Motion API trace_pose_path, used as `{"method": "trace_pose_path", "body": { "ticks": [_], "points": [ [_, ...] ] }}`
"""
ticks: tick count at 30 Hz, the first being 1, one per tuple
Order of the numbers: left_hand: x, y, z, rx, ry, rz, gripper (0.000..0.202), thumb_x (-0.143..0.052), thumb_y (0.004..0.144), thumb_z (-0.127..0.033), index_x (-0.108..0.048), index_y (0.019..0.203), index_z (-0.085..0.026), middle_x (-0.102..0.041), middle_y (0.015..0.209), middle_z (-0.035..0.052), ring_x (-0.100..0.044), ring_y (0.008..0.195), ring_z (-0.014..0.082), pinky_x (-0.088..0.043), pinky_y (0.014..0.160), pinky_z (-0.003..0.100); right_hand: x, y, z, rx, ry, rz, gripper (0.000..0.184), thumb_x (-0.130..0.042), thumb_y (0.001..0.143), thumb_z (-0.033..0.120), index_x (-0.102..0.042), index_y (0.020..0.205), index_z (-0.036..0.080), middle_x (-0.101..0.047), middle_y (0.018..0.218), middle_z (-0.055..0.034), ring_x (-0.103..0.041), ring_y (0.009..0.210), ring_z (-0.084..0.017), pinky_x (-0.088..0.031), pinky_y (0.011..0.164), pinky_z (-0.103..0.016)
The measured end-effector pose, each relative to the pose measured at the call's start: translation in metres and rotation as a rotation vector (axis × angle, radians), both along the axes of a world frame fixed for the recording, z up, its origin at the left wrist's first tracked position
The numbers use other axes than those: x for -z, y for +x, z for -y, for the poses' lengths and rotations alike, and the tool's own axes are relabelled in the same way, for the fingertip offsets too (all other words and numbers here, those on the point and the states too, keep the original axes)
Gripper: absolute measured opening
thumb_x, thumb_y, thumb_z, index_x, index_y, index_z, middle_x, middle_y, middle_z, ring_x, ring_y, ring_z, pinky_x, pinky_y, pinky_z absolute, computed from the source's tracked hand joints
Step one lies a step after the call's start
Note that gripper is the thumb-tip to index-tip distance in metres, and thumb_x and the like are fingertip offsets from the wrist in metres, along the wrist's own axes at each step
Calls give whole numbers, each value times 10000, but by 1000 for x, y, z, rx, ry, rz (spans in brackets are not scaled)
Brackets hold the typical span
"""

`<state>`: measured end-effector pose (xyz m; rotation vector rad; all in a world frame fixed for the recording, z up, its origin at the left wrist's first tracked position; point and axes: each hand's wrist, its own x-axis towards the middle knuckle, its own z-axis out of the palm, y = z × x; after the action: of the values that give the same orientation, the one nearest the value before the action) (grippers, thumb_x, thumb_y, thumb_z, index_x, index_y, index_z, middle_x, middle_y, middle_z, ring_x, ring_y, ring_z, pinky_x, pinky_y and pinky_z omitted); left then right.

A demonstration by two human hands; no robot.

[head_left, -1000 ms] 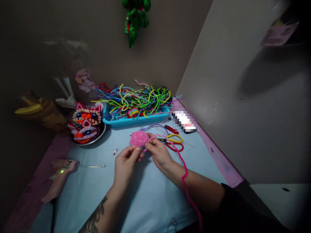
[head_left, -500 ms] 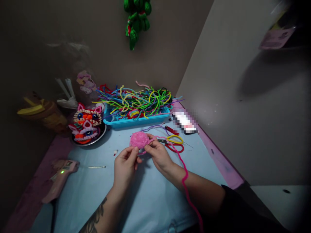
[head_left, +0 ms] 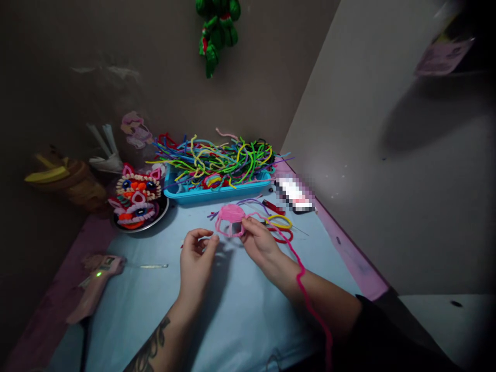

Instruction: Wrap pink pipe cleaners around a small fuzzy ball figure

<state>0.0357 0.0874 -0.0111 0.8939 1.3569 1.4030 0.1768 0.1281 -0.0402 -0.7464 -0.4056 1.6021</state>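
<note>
My right hand (head_left: 263,245) pinches a pink fuzzy-wire piece (head_left: 231,213) by its right edge. It has a coiled round top, with thin struts and a loop below, like a small open cage. A long pink strand (head_left: 300,276) runs from it over my right wrist and down towards my lap. Just left of the piece, my left hand (head_left: 197,258) is apart from it, fingers loosely bent and holding nothing. Behind my right fingers lie scissors (head_left: 279,222) with one yellow and one red handle, partly hidden.
A blue tray (head_left: 217,195) heaped with coloured fuzzy wires stands at the back. To the left are a bowl (head_left: 165,214) with two fuzzy animal faces and a pink glue gun (head_left: 101,284). A red-handled tool (head_left: 273,207) and a phone (head_left: 295,195) lie right.
My left hand has let go of the pink piece and drawn slightly left. My right hand has moved it a little right and tilted it, so the struts underneath now show.
</note>
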Motion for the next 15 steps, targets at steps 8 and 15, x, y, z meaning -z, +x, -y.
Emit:
{"method": "trace_pose_path", "body": {
  "ticks": [8,15],
  "points": [
    [3,7,-2,173,-31,338,460,-855,604,-374,-525,879,-209,-734,824,13,-678,795,159,-480,751,279,8,0,-1,-193,108,-58,274,-847,568,221,-684,786,248,-704,761,28,-636,753,-173,-512,844,-340],
    [-1,-4,-1,269,78,253,456,-832,630,-363,-588,979,-200,-716,885,44,-671,819,187,-505,777,323,-8,11,1,-226,332,131,333,-887,552,410,-695,785,268,-669,1183,-22,-587,1150,-262,-439,1019,-438]
  ]
}}
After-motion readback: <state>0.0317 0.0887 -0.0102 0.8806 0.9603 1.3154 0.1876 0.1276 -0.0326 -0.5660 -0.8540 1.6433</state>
